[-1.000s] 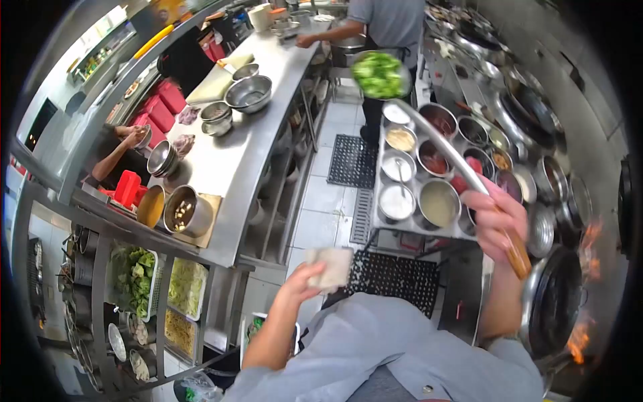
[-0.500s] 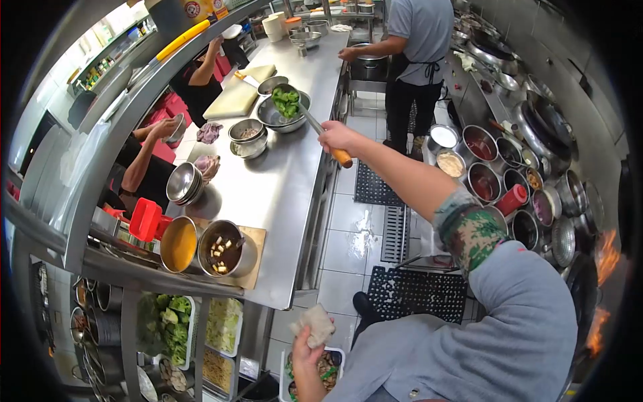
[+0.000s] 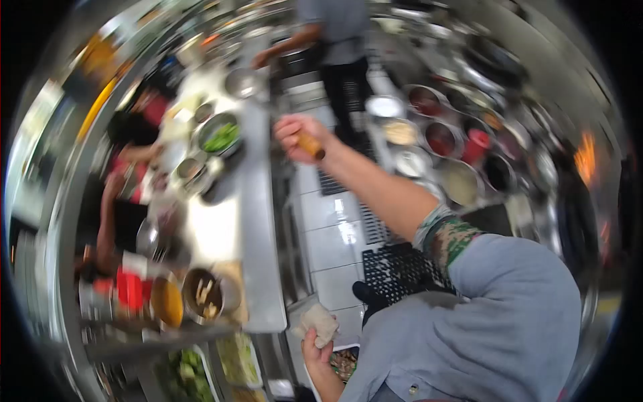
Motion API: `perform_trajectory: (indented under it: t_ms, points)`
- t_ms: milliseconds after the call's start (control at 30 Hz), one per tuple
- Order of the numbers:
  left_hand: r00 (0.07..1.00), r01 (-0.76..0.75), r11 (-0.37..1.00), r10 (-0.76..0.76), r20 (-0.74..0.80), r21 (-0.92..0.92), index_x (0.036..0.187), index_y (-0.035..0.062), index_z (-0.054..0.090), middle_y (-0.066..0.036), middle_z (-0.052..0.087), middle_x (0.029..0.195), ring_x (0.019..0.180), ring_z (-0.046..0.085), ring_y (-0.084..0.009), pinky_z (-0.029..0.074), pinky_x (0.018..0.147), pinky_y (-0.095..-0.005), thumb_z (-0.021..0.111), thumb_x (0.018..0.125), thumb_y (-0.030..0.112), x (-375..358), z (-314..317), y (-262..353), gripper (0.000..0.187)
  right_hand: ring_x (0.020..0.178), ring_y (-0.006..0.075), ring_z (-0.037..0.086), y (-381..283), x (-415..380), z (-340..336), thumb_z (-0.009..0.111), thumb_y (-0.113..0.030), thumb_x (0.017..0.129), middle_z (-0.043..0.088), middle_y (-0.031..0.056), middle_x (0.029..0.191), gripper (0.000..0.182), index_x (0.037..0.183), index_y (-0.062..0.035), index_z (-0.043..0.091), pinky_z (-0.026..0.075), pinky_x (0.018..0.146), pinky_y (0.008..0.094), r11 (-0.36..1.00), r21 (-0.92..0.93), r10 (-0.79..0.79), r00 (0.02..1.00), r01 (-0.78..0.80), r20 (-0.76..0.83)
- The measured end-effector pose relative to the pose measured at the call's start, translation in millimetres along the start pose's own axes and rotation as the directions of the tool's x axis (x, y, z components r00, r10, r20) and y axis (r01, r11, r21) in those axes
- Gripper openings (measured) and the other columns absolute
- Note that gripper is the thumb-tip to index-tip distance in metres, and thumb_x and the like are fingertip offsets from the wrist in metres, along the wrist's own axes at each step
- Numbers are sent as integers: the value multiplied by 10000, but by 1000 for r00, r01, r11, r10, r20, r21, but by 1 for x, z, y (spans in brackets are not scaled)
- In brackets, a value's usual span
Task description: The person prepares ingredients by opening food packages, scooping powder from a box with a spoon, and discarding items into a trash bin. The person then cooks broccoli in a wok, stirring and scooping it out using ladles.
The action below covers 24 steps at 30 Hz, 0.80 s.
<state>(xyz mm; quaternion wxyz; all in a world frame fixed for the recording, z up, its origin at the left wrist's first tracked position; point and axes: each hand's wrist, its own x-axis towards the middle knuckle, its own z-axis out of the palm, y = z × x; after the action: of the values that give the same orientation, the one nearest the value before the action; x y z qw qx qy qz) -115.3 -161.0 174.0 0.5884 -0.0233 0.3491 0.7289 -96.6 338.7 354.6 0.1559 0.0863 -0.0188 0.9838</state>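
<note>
My right hand (image 3: 301, 137) grips the wooden handle (image 3: 311, 145) of a ladle, stretched out over the edge of the steel counter. A blurred round metal shape in line with it looks like the ladle's bowl (image 3: 242, 82); no greens show in it. Green vegetables (image 3: 221, 137) lie in a metal bowl (image 3: 231, 151) on the counter, left of my right hand. Low in the view, my left hand (image 3: 316, 347) is closed around a folded beige cloth (image 3: 316, 323), close to my body.
Pots with orange liquid (image 3: 166, 303) and dark liquid (image 3: 203, 295) stand at the counter's near end. A co-worker (image 3: 335, 40) stands ahead in the aisle; other people's arms reach in at left. Sauce pots (image 3: 442, 139) line the right, with flame (image 3: 587, 157) beyond.
The green vegetables have gone from the ladle into the metal bowl. My right hand has drawn back from the bowl with the ladle. The view has swung and blurred; my left hand keeps the cloth.
</note>
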Motion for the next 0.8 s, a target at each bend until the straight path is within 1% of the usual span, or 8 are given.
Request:
perform_trajectory:
  t_ms: [133, 167, 333, 433, 500, 567, 667, 800]
  points:
    - [992, 82, 986, -94, 80, 142, 1452, -13, 380, -214, 550, 1353, 1175, 596, -403, 486, 1016, -541, 656, 894, 224, 34, 45, -11, 666, 536, 40, 467, 1, -168, 49, 437, -221, 1053, 459, -39, 724, 198, 931, -74, 490, 448, 473, 230, 955, -154, -250, 967, 254, 49]
    - [989, 92, 982, -109, 103, 163, 1453, -12, 378, -213, 551, 1350, 1177, 595, -404, 486, 1019, -539, 650, 899, 213, 44, 56, -17, 657, 518, 37, 454, 6, -217, 72, 445, -208, 1050, 448, -26, 793, 180, 1108, -45, 495, 460, 445, 239, 930, -203, -297, 952, 306, 73]
    - [915, 237, 780, -380, 138, 579, 1407, -24, 423, -163, 580, 1292, 1140, 614, -292, 546, 912, -435, 691, 906, 226, 92, 110, -52, 621, 511, 31, 435, 0, -440, 140, 466, -118, 1012, 411, -9, 816, 514, 1491, -131, 280, 451, 372, 249, 419, -673, -793, 607, 609, 55]
    - [816, 260, 632, -548, 184, 730, 1383, -30, 447, -158, 587, 1268, 1118, 617, -278, 558, 885, -413, 695, 890, 140, 106, 199, -103, 578, 517, 46, 457, -14, -539, 182, 498, -78, 981, 447, -5, 804, 564, 1495, -127, 271, 444, 404, 238, 15, -964, -978, 203, 266, 41]
    - [708, 176, 537, -651, 273, 825, 1381, -25, 467, -144, 600, 1261, 1114, 618, -259, 546, 906, -387, 702, 875, 105, 115, 272, -160, 572, 531, 103, 524, -46, -585, 201, 552, -73, 921, 529, 27, 755, 571, 1455, -82, 349, 464, 455, 295, -43, -928, -989, -114, -369, 91]
    - [586, 44, 461, -730, 350, 886, 1365, -19, 509, -119, 617, 1257, 1098, 624, -212, 536, 915, -349, 713, 864, 93, 120, 338, -228, 552, 560, 164, 589, -97, -641, 213, 568, -66, 855, 591, 80, 708, 487, 1332, -11, 491, 492, 515, 360, -14, -742, -956, -209, -670, 207]
    - [462, -160, 363, -794, 394, 918, 1277, -5, 589, -98, 678, 1132, 1002, 654, -179, 537, 875, -321, 749, 867, 161, 120, 414, -349, 471, 586, 209, 630, -196, -741, 184, 565, -58, 796, 644, 142, 756, 396, 1179, 43, 579, 505, 539, 384, 79, -704, -971, -215, -705, 106]
    - [572, -547, 164, -643, 509, 821, 1271, -24, 568, -165, 673, 1143, 966, 668, -238, 541, 830, -364, 776, 824, 187, 131, 454, -504, 536, 640, 237, 675, -249, -795, 160, 558, -48, 784, 669, 183, 806, 351, 1122, 42, 593, 529, 586, 374, 147, -638, -980, -199, -756, 10]
